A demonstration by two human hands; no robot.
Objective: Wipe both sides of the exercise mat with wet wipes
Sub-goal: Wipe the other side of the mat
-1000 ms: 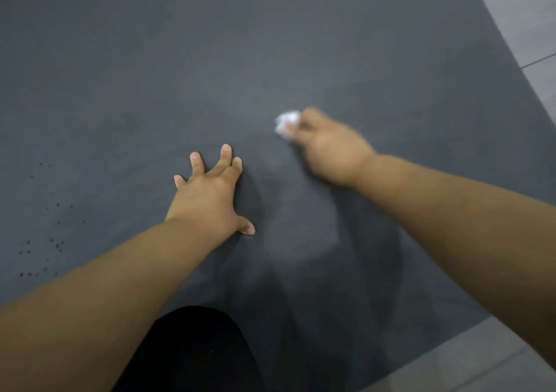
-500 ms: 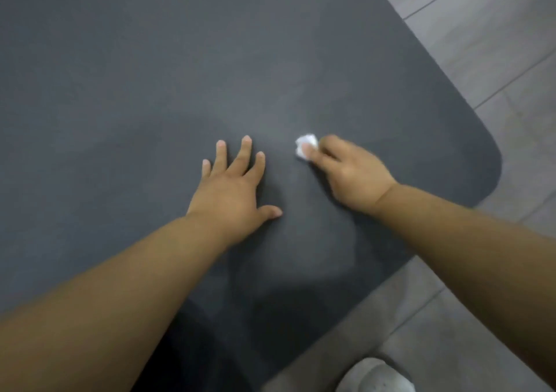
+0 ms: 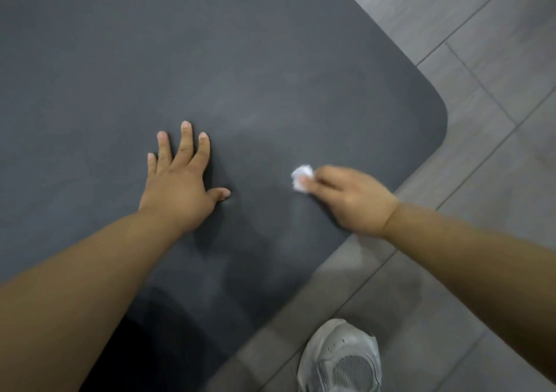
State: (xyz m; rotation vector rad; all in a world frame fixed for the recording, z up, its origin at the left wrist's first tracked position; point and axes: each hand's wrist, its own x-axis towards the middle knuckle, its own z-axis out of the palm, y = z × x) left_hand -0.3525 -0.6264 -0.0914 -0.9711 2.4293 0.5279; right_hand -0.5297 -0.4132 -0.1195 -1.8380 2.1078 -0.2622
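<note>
Fingers (image 3: 185,142) of the left hand (image 3: 177,187) are straight and fanned apart, lying flat on the exercise mat (image 3: 240,60) with the thumb poking off to the right and the palm down on the surface. So that hand holds nothing, it just presses on the mat.

Over on the other side the right hand (image 3: 349,199) has its fingers curled in and pinching a small scrunched-up white wet wipe (image 3: 301,178). The wad sticks out past the fingertips and looks like it's down on the mat, though that hand is a bit blurry so I can't tell exactly how many fingers are on it. The wipe sits between the two hands, much closer to the right one.

The mat itself is dark grey, spread flat on a grey tiled floor (image 3: 496,90), and it fills most of the view. Its rounded corner is up and to the right of the right hand, and the right wrist hangs over the near edge. There are some faint lighter smears on the surface above the hands.

Both forearms are bare and come in from the bottom corners. A grey sneaker (image 3: 340,358) is on the tiles at the bottom, near the mat's edge but not touching it – and there's something black at the bottom left over the mat, too dark to make out
</note>
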